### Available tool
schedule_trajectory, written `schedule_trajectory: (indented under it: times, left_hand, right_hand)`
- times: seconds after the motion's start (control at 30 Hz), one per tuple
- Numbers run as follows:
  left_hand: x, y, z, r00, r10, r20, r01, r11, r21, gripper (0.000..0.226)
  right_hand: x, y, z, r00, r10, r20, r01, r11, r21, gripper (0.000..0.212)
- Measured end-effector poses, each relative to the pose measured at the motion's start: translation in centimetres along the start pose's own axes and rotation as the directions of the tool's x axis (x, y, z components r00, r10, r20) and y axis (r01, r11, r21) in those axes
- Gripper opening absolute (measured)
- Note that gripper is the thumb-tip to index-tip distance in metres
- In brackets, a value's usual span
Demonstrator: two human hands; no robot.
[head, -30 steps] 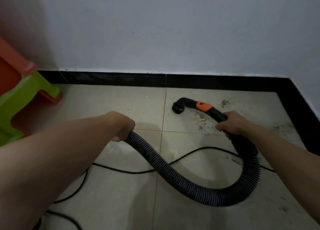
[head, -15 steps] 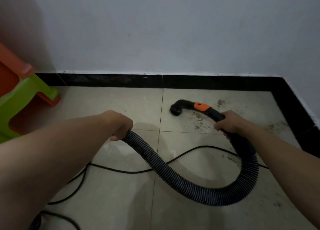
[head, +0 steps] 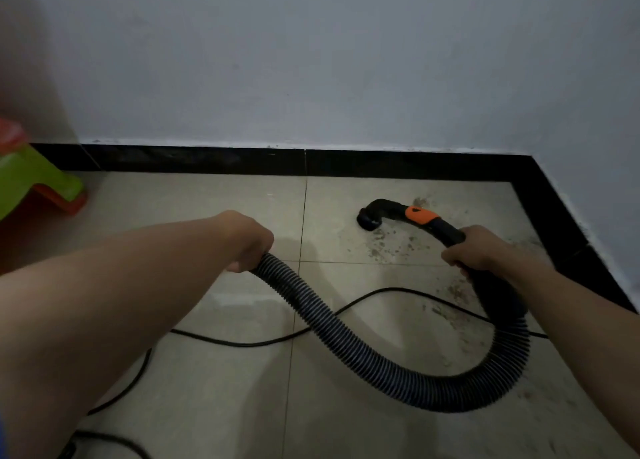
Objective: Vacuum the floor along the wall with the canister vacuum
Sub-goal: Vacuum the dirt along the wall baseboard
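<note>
Head view, left hand: the left hand [head: 247, 239] is clenched round the ribbed black hose [head: 346, 330], above the middle of the tiled floor [head: 207, 389]. Its fingertips are tucked beneath and out of sight.
Head view, right hand: the right hand [head: 472, 251] is wrapped round the black handle tube [head: 448, 232], just behind the orange collar [head: 420, 215], near the floor's far right corner.
Hands: well apart, with the hose sagging in a loop between them towards the near edge.
Nozzle: the nozzle [head: 369, 218] points down at the tile near the far edge, short of the black baseboard [head: 207, 159]. Whether it touches the tile is unclear.
Dirt: brown specks [head: 391, 244] lie just beside the nozzle.
Cord: a thin black cord [head: 242, 342] passes under the hose loop.
Stool: a green and orange stool [head: 31, 178] sits at the left edge, cut off by the frame.
Hidden: the hose vanishes under the left forearm, and dim light blurs the far right tiles.
</note>
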State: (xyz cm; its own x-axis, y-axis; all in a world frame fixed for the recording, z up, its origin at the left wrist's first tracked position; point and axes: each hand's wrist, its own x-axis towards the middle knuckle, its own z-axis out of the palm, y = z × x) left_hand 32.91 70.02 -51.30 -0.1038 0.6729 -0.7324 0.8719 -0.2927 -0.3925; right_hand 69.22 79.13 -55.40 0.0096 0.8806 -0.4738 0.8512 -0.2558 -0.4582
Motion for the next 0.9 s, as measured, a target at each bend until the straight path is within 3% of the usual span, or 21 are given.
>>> schedule_trajectory:
  times: [0.13,0.27,0.43,0.6,0.8,0.9]
  left_hand:
    - [0.2,-0.2,0.3,1.000,0.012,0.020,-0.012,1.000,-0.012,0.042]
    - [0.0,-0.3,-0.1,1.000,-0.009,0.015,0.009,1.000,0.003,0.037]
    - [-0.2,-0.5,0.3,0.999,-0.013,0.043,0.013,1.000,0.001,0.042]
    - [0.5,0.6,0.3,0.999,0.005,0.042,-0.006,0.999,0.039,0.041]
    - [1.7,1.1,-0.4,1.000,-0.020,0.019,0.018,0.996,0.090,0.031]
    - [2.2,1.6,-1.2,0.999,-0.012,0.043,0.007,0.994,0.112,0.031]
  right_hand:
    - [-0.4,-0.1,-0.7,0.989,-0.003,0.147,-0.001,1.000,0.028,0.017]
    - [-0.5,-0.2,0.7,1.000,-0.020,-0.012,0.020,1.000,-0.013,0.021]
    - [-0.7,-1.3,1.9,0.986,-0.089,0.144,0.091,0.996,-0.011,0.021]
    - [-0.8,-1.0,2.5,0.981,-0.124,0.149,0.130,0.991,-0.030,0.020]
    - [0.1,2.1,-0.6,0.992,-0.005,-0.124,0.001,0.999,-0.032,0.026]
    - [-0.1,4.1,-2.7,0.998,0.056,-0.030,-0.056,0.998,-0.006,0.023]
